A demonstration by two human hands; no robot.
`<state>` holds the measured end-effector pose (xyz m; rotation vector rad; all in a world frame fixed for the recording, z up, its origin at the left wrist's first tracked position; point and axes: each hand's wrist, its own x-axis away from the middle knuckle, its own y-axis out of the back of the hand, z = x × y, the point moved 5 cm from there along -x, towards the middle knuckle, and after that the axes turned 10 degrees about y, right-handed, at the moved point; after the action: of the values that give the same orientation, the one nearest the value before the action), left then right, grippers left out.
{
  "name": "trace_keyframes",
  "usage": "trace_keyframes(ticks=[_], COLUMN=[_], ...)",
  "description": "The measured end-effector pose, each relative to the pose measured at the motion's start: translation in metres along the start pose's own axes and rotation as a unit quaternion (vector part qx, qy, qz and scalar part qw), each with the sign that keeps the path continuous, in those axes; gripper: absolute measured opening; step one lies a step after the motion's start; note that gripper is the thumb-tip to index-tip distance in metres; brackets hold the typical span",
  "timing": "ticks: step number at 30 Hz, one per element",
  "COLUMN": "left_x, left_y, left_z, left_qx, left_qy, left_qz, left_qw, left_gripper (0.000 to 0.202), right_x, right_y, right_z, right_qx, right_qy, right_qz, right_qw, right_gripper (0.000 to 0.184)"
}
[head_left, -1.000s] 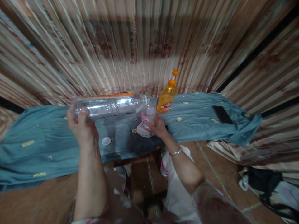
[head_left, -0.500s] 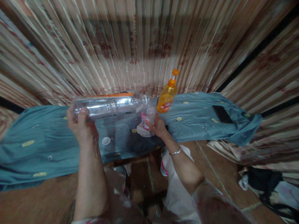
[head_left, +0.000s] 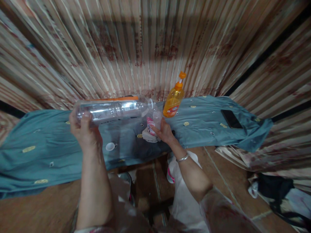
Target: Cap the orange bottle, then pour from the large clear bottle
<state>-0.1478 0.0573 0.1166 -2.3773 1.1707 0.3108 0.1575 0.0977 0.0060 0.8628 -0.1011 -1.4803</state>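
My left hand point(head_left: 85, 127) is closed round the base end of a large clear plastic bottle point(head_left: 114, 110), held on its side with its neck toward the right. The bottle's mouth meets or overlaps the top of a small clear bottle point(head_left: 157, 116) with a pink label; I cannot tell whether they touch. My right hand point(head_left: 165, 131) grips this small bottle from the right. Beneath it lies a crumpled whitish cloth point(head_left: 149, 136). A small white cap point(head_left: 110, 146) rests on the teal cloth between my forearms.
An orange pump bottle point(head_left: 174, 100) stands just beyond my right hand. A black phone point(head_left: 231, 119) lies toward the right end of the long teal-covered surface point(head_left: 201, 132). Behind it hangs a striped curtain point(head_left: 145, 48). Dark and pale fabric point(head_left: 277, 189) lies at lower right.
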Motion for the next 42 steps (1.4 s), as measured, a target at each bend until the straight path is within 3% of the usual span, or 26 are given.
trace_keyframes(ticks=[5,17,23,31,42], left_x=[-0.0018,-0.0017,-0.0002,-0.0027,-0.0054], left_y=[0.0028,0.0027,0.0020,0.0004,0.0034], left_z=[0.0028,0.0023,0.0000,0.0054,0.0091], left_qx=[0.016,0.004,-0.002,0.025,0.004], left_qy=[-0.015,-0.022,-0.017,-0.025,-0.029], left_qz=[-0.016,0.006,0.011,-0.007,-0.001], left_qw=[1.000,1.000,1.000,0.999,1.000], left_gripper=[0.041,0.030,0.021,0.044,0.045], right_x=[0.0007,0.0010,0.0005,0.0008,0.0011], right_y=[0.0006,-0.0006,0.0002,-0.0031,-0.0007], right_z=[0.0004,-0.0036,-0.0013,-0.0034,-0.0026], right_qx=[0.012,-0.002,-0.009,0.010,0.014], right_qy=[-0.011,0.008,-0.022,0.007,0.014], right_qz=[0.000,-0.010,-0.003,-0.007,-0.006], right_qw=[1.000,1.000,1.000,1.000,1.000], right_gripper=[0.062,0.065,0.065,0.064,0.061])
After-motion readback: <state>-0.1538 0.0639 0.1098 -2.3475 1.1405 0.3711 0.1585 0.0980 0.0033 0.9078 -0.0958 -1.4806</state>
